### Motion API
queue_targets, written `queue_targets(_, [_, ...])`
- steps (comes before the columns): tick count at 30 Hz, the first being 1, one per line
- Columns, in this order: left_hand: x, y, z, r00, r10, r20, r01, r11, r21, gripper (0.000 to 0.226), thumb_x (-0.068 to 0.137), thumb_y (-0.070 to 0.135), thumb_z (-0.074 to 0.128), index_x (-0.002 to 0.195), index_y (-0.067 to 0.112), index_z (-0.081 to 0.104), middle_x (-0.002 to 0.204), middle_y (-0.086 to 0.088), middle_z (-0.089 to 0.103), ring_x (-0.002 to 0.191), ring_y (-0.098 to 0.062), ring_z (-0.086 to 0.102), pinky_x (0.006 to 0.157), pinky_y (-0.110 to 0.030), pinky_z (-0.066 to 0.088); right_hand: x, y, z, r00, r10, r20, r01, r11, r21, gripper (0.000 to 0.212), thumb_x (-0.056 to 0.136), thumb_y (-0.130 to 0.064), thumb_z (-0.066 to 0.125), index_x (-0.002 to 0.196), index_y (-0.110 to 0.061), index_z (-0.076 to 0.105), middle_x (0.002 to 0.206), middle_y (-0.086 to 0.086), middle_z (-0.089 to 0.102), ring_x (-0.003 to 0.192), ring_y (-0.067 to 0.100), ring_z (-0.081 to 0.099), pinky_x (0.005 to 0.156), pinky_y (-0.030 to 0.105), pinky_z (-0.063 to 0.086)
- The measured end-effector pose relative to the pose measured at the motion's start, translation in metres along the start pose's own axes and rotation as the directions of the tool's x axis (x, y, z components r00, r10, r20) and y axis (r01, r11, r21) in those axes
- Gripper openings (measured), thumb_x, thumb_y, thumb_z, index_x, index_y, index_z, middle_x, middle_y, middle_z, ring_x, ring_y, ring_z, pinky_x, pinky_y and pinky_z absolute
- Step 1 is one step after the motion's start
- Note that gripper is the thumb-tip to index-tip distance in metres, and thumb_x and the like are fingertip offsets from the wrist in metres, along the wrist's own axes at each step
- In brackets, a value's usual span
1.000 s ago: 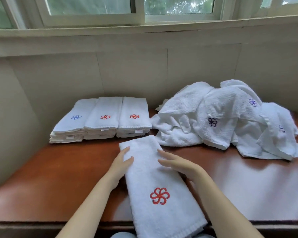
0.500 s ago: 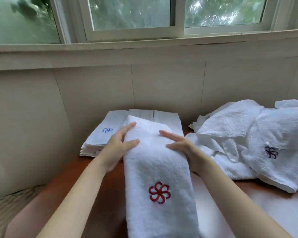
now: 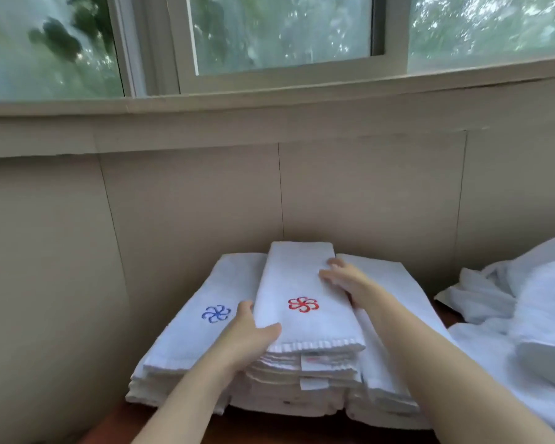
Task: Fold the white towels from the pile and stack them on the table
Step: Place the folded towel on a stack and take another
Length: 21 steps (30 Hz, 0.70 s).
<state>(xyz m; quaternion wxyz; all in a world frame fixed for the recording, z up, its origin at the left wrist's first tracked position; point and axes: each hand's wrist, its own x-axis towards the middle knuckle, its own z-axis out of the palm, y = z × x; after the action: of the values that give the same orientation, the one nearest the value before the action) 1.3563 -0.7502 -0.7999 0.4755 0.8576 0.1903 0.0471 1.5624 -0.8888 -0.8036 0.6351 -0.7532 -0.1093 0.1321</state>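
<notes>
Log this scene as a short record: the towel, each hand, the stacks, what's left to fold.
Towel: red-flower towel, folded, on the middle stack
Left hand: grips its near left edge, thumb on top
Right hand: lies flat on its right side
Other stacks: blue-flower stack left, right stack partly behind the arm
Left to fold: unfolded pile, at right

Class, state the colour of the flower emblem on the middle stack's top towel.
The flower emblem on the top towel is red; head view.
</notes>
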Motion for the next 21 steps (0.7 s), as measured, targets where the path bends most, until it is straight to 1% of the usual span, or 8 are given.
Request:
queue_targets(3, [-0.009,-0.003,0.004,0.998,0.061,-0.032,-0.06,0.998,0.014,0.055,0.093,0.032,0.047,0.14,0.036,0.019,0.099,0.019,0.051,0.082,-0.01,0.059,0.063,-0.023,0.042,0.009,0.003,0.004,0.996,-0.057,-0.063,0.053,0.997,-0.058,0.051,0.09,-0.006,0.057,0.138,-0.011,0.043,0.131,0.013,0.051,0.081,0.023,0.06,0.066,0.027,0.049])
queue_targets(5, [-0.014,0.0,0.002,0.997,0.063,-0.031,-0.063,0.998,0.02,0.056,0.093,0.028,0.043,0.141,0.042,0.017,0.093,0.011,0.056,0.061,-0.01,0.052,0.053,-0.023,0.036,0.005,0.004,0.009,0.99,-0.097,-0.103,0.075,0.977,-0.2,0.051,0.089,-0.008,0.058,0.138,-0.009,0.045,0.134,0.013,0.052,0.1,0.025,0.059,0.087,0.033,0.049])
queue_targets(7, [-0.018,0.0,-0.001,0.998,0.063,-0.023,-0.062,0.997,0.049,0.058,0.093,0.023,0.039,0.141,0.046,0.018,0.085,0.002,0.058,0.049,-0.008,0.04,0.047,-0.021,0.03,-0.007,0.002,0.013,0.989,-0.1,-0.108,0.063,0.951,-0.302,0.052,0.088,-0.013,0.058,0.138,-0.011,0.045,0.133,0.012,0.054,0.113,0.027,0.058,0.098,0.033,0.045])
queue_targets(11, [-0.026,0.001,-0.002,0.997,0.078,-0.019,-0.076,0.995,0.059,0.058,0.09,0.006,0.03,0.137,0.038,0.039,0.134,0.004,0.051,0.073,0.001,0.052,0.058,-0.015,0.037,-0.047,0.0,0.017,0.991,-0.084,-0.101,0.034,0.909,-0.416,0.051,0.09,-0.022,0.053,0.14,-0.016,0.041,0.134,0.009,0.053,0.118,0.026,0.055,0.097,0.03,0.044])
queue_targets(12, [-0.029,0.001,-0.001,0.997,0.072,-0.038,-0.07,0.996,0.055,0.059,0.089,0.002,0.029,0.135,0.036,0.044,0.133,0.003,0.051,0.074,0.002,0.05,0.058,-0.015,0.037,-0.059,0.001,0.018,0.99,-0.102,-0.1,0.043,0.879,-0.475,0.049,0.092,-0.023,0.05,0.14,-0.016,0.04,0.134,0.009,0.053,0.119,0.027,0.053,0.096,0.029,0.042])
queue_targets(14, [-0.037,0.002,0.004,0.993,0.064,-0.096,-0.055,0.994,0.093,0.055,0.087,0.002,0.029,0.127,0.034,0.049,0.102,0.0,0.059,0.065,-0.007,0.048,0.054,-0.021,0.036,-0.085,0.003,0.023,0.985,-0.144,-0.092,0.065,0.815,-0.575,0.044,0.096,-0.023,0.041,0.139,-0.014,0.038,0.134,0.014,0.053,0.121,0.032,0.05,0.093,0.031,0.038])
queue_targets(16, [-0.045,0.002,0.011,0.984,0.086,-0.158,-0.053,0.977,0.205,0.04,0.089,0.006,0.031,0.118,0.029,0.048,0.084,0.0,0.053,0.07,-0.017,0.05,0.058,-0.027,0.036,-0.109,0.006,0.028,0.978,-0.188,-0.086,0.082,0.737,-0.671,0.038,0.099,-0.021,0.032,0.134,-0.011,0.038,0.128,0.02,0.056,0.116,0.036,0.052,0.086,0.036,0.038])
queue_targets(21, [-0.058,0.001,0.022,0.931,0.091,-0.353,-0.018,0.978,0.206,0.008,0.098,0.014,0.032,0.095,0.014,0.039,0.089,-0.008,0.056,0.08,-0.027,0.052,0.065,-0.031,0.036,-0.151,-0.003,0.028,0.973,-0.221,-0.068,0.02,0.371,-0.928,0.029,0.092,-0.011,0.034,0.119,-0.011,0.044,0.115,0.012,0.06,0.105,0.032,0.057,0.069,0.033,0.035])
